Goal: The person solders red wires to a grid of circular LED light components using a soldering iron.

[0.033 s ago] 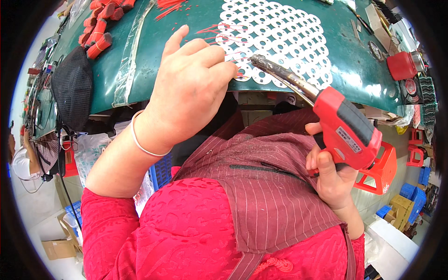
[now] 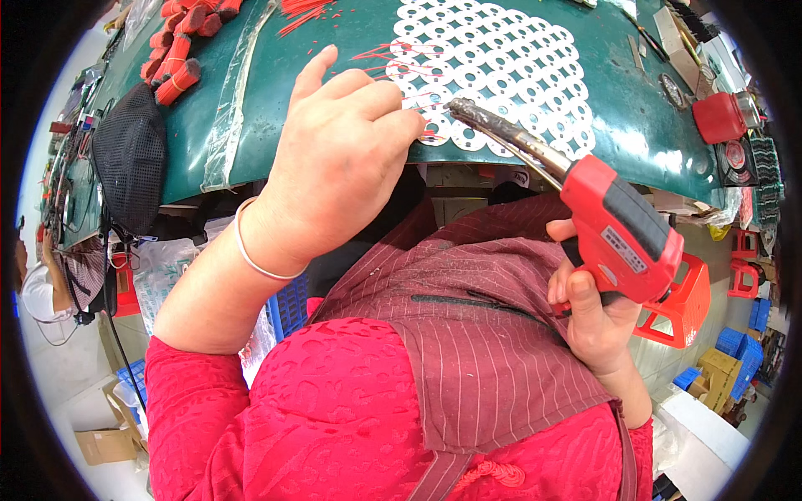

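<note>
My left hand (image 2: pixel 351 154) is raised at the near edge of the green table, its little finger out and its other fingers closed in a pinch. A thin red wire (image 2: pixel 430 134) shows right by the pinch, though the fingertips themselves are hidden. In my right hand (image 2: pixel 593 313) is a red and black soldering gun (image 2: pixel 622 234), gripped by its handle. Its dark tip points left, over the near edge of a sheet of white round circuit boards (image 2: pixel 501 83), close to the left hand's fingers. Other red wires (image 2: pixel 401 63) lie across the boards' left side.
Bundles of red wire (image 2: pixel 175 75) and a black mesh object (image 2: pixel 129 159) are at the left. More loose red wires (image 2: pixel 305 10) lie at the back. A red container (image 2: pixel 718 117) stands at the table's right. Red stools (image 2: pixel 689 305) and blue crates (image 2: pixel 739 359) are on the floor.
</note>
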`<state>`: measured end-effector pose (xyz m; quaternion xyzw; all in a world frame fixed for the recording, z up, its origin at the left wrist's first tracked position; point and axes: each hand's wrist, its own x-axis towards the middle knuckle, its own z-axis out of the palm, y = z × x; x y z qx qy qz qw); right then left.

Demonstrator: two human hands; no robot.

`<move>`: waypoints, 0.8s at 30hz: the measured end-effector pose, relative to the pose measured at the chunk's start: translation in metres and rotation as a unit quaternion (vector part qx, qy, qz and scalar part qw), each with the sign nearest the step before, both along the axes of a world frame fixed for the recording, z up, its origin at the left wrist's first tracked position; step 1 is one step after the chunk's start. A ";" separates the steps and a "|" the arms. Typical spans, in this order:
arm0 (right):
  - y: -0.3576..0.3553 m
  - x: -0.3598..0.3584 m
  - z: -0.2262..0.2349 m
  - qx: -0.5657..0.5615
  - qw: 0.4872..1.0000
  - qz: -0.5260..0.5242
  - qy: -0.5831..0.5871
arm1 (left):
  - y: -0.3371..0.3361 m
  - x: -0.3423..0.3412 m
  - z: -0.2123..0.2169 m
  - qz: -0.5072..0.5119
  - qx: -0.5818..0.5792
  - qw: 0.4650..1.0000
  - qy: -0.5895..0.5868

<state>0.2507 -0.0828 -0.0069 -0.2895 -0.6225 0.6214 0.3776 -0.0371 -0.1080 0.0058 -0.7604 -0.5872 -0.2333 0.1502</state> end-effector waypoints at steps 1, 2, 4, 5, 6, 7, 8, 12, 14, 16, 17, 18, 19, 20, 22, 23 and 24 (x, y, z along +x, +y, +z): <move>0.000 0.001 0.000 0.006 1.000 0.002 -0.024 | 0.000 0.000 0.000 0.000 0.000 1.000 0.000; 0.000 0.001 0.001 0.012 0.999 0.004 -0.048 | 0.000 -0.001 -0.001 0.000 0.001 1.000 -0.001; 0.000 0.002 0.002 0.003 0.999 0.006 -0.043 | 0.000 -0.001 -0.001 0.000 0.002 1.000 -0.002; 0.000 0.002 0.002 -0.006 0.999 0.007 -0.037 | 0.000 -0.002 -0.001 -0.001 0.002 1.000 -0.003; 0.000 0.002 0.002 -0.006 0.999 0.007 -0.037 | 0.000 -0.002 -0.001 -0.002 0.002 1.000 -0.004; 0.000 0.002 0.002 -0.003 0.999 0.006 -0.037 | 0.000 -0.001 -0.001 -0.002 0.003 1.000 -0.004; 0.000 0.002 0.002 0.000 0.999 0.004 -0.037 | 0.000 -0.001 0.000 -0.001 0.002 1.000 -0.004; 0.001 0.002 0.002 0.011 0.999 0.007 -0.041 | 0.000 -0.002 -0.001 0.000 0.016 1.000 -0.018; 0.001 0.002 0.002 0.010 0.999 0.003 -0.043 | 0.000 -0.002 0.000 -0.001 0.016 1.000 -0.021; 0.001 0.003 0.002 0.008 0.999 0.002 -0.043 | 0.000 -0.002 0.001 -0.002 0.017 1.000 -0.024; 0.001 0.003 0.002 0.006 0.999 0.001 -0.042 | 0.000 -0.002 0.001 -0.003 0.021 0.999 -0.028; 0.000 0.003 0.002 0.006 0.999 0.001 -0.042 | 0.000 -0.002 0.002 -0.005 0.026 0.999 -0.033; 0.000 0.003 0.002 0.006 0.999 0.001 -0.042 | -0.001 -0.002 0.002 -0.005 0.026 0.999 -0.033; 0.000 0.003 0.002 0.006 0.999 0.001 -0.042 | -0.001 -0.002 0.003 -0.005 0.027 0.999 -0.033; 0.001 0.004 0.000 0.015 0.999 0.004 -0.042 | -0.003 -0.002 0.006 -0.005 0.028 0.999 -0.033; 0.002 0.004 -0.001 0.024 0.999 0.006 -0.042 | -0.004 -0.002 0.008 -0.011 0.022 0.998 -0.053; 0.002 0.005 -0.001 0.023 0.999 0.007 -0.042 | -0.005 -0.002 0.011 -0.017 0.015 0.997 -0.072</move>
